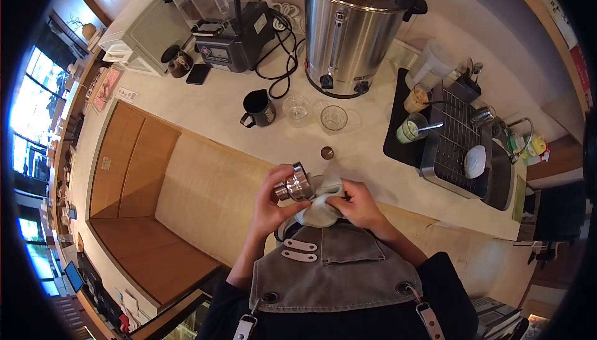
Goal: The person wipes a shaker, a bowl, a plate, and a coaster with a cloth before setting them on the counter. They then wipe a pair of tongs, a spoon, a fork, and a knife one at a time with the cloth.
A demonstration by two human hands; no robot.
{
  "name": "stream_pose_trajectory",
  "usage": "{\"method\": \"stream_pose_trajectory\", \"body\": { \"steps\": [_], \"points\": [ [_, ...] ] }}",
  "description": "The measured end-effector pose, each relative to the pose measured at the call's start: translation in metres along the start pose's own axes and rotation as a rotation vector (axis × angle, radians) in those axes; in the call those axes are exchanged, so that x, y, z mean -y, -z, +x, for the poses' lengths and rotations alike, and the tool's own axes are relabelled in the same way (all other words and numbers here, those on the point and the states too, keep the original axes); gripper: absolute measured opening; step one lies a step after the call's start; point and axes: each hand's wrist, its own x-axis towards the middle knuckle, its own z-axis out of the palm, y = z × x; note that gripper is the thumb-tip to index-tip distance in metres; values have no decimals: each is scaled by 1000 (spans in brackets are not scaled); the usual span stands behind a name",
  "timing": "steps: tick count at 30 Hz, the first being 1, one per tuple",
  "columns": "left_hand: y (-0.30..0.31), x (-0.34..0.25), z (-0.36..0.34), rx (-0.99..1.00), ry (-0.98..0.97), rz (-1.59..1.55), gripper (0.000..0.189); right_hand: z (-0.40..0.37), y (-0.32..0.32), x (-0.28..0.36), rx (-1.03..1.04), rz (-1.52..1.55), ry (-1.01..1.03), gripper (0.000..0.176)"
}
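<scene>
My left hand (272,201) grips a small shiny metal cup (294,184), held on its side above the counter's near edge. My right hand (356,202) pinches a pale grey-green cloth (320,206) that is pressed against the cup's open end. Both hands are close together just in front of my grey apron (336,268). A small round brown lid (327,152) lies on the white counter (217,113) just beyond the hands.
On the counter stand a black pitcher (259,109), two clear glass cups (297,108) (334,118), a large steel urn (348,29) and a blender (230,23). A black mat with drinks (411,130) and a drain rack (457,141) sit at the right. Wooden panels lie left.
</scene>
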Motion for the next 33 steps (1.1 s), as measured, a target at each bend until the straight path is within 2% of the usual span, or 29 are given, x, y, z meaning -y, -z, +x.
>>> {"method": "stream_pose_trajectory", "body": {
  "steps": [2,4,6,8,12,13,16,22,26,28,33],
  "points": [
    [3,13,3,-73,142,-217,71,-6,13,-19,-92,-33,-23,28],
    [9,39,17,-101,187,-426,69,-7,24,-28,-197,-128,-38,33],
    [9,58,31,-162,223,-435,74,-10,30,-25,-161,-290,-91,45],
    [12,76,40,-134,228,-216,77,-14,30,-34,-132,-369,-130,50],
    [9,71,54,-71,292,147,79,-18,29,-47,7,-509,-255,54],
    [12,78,59,-73,163,408,75,-18,28,-41,51,-536,-288,54],
    [16,67,72,2,-11,901,78,-22,25,-48,90,-537,-278,51],
    [29,99,106,173,-26,1139,65,-23,22,-47,106,-526,-274,47],
    [26,112,125,274,55,1192,62,-26,18,-39,84,-538,-260,48],
    [22,115,130,333,104,1215,64,-30,16,-36,3,-501,-229,46],
    [21,118,128,370,45,1232,63,-44,9,-27,-169,-387,-189,40]
  ]
}}
